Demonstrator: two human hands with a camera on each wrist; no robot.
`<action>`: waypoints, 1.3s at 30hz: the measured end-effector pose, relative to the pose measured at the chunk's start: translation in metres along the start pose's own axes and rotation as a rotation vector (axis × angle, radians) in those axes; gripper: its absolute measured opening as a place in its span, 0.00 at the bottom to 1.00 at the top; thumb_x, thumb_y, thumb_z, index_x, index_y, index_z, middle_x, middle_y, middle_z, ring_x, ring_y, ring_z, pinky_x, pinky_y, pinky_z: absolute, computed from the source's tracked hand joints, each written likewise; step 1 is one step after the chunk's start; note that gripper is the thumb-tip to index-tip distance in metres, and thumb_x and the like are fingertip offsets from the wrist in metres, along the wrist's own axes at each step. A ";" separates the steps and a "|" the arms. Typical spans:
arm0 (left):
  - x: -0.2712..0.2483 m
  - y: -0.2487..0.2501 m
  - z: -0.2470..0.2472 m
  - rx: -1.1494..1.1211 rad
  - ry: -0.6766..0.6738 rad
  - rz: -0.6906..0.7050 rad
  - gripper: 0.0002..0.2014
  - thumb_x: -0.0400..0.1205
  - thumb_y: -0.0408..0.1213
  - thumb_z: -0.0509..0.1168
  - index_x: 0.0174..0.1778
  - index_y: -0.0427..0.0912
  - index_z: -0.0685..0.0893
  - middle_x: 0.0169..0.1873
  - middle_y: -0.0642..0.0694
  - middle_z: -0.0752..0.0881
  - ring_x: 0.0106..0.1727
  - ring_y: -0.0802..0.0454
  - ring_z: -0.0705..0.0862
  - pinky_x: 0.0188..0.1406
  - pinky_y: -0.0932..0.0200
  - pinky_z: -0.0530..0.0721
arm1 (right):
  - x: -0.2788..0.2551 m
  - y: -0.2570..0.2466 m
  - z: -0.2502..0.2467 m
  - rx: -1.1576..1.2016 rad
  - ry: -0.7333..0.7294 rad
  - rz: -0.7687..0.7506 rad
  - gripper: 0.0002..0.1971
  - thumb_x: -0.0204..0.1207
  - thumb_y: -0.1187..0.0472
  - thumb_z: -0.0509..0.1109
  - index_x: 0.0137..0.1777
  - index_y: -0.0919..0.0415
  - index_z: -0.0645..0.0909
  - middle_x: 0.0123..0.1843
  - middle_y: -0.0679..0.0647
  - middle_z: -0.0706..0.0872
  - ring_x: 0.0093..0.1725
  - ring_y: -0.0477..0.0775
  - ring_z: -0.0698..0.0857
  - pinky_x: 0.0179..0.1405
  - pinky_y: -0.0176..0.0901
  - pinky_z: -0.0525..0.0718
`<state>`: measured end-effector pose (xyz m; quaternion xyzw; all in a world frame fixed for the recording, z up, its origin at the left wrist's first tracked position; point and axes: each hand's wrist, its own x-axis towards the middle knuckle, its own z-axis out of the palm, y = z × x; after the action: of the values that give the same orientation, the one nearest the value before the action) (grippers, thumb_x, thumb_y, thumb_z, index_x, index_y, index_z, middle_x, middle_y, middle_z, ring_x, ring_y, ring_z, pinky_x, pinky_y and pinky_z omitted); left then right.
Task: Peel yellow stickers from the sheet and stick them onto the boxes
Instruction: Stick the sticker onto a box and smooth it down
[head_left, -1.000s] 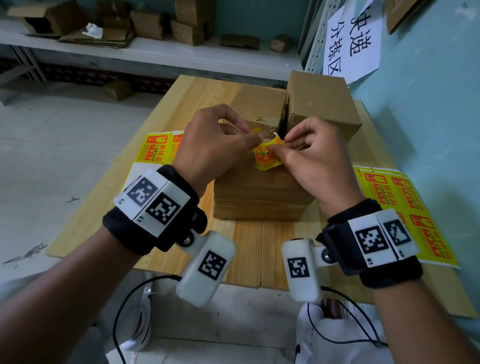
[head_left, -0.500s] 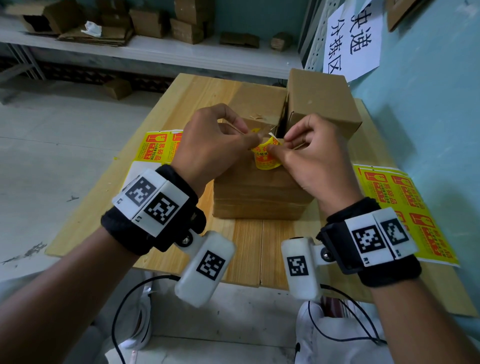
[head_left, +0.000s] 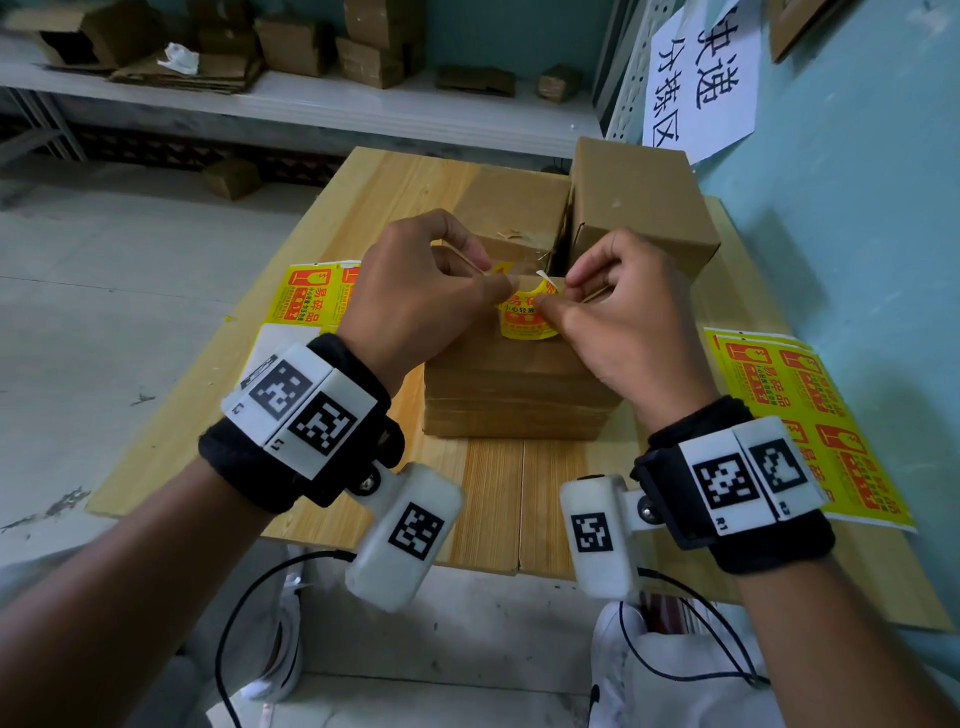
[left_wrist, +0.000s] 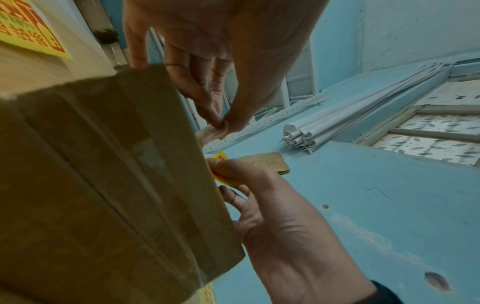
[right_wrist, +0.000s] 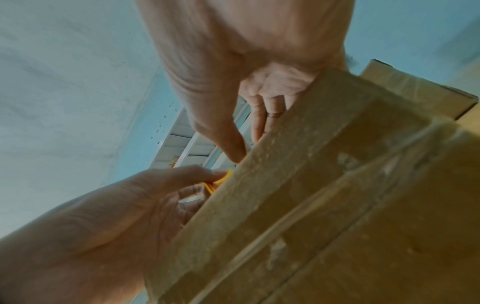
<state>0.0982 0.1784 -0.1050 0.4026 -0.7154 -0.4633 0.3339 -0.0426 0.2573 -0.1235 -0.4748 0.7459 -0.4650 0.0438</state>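
A yellow sticker (head_left: 524, 325) with red print is held curled over the top of the near cardboard box (head_left: 519, 387). My left hand (head_left: 511, 288) pinches its left edge, and in the left wrist view that hand (left_wrist: 219, 125) nips a pale, whitish strip. My right hand (head_left: 548, 306) pinches the yellow sticker (left_wrist: 224, 178) from the right, thumb in front. A white corner curls up between the two hands. In the right wrist view the sticker (right_wrist: 221, 181) peeks out beside the box (right_wrist: 324, 195); most of it is hidden.
Two more cardboard boxes stand behind, a tall one (head_left: 641, 208) at back right and a lower one (head_left: 511, 202) beside it. Yellow sticker sheets lie on the wooden table (head_left: 493, 504), one at the left (head_left: 311, 299) and one at the right (head_left: 810, 415). The blue wall is close on the right.
Both hands stay at the same spot above the near box. The sticker is bent more and its white corner has lifted between the fingertips.
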 end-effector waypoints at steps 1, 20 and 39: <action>0.000 0.000 0.000 0.008 0.002 0.003 0.11 0.72 0.42 0.78 0.42 0.46 0.83 0.34 0.46 0.89 0.38 0.54 0.88 0.36 0.52 0.83 | 0.000 0.000 0.000 -0.005 0.002 0.001 0.15 0.66 0.60 0.82 0.38 0.50 0.75 0.34 0.45 0.86 0.31 0.37 0.82 0.28 0.24 0.77; 0.001 -0.010 -0.003 0.167 0.019 0.088 0.08 0.72 0.38 0.78 0.42 0.45 0.85 0.32 0.49 0.85 0.31 0.58 0.79 0.40 0.50 0.84 | -0.003 0.000 -0.006 -0.056 -0.020 -0.026 0.15 0.67 0.60 0.83 0.46 0.56 0.78 0.35 0.44 0.83 0.33 0.37 0.81 0.31 0.23 0.77; 0.012 -0.024 -0.010 0.052 0.048 -0.029 0.12 0.72 0.40 0.79 0.48 0.49 0.85 0.42 0.57 0.83 0.41 0.62 0.83 0.31 0.71 0.81 | 0.006 0.023 -0.011 0.123 -0.024 0.160 0.23 0.67 0.54 0.84 0.61 0.51 0.80 0.66 0.47 0.81 0.64 0.46 0.81 0.54 0.34 0.79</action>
<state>0.1080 0.1581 -0.1222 0.4327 -0.7130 -0.4395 0.3335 -0.0671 0.2628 -0.1316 -0.4157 0.7508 -0.4994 0.1188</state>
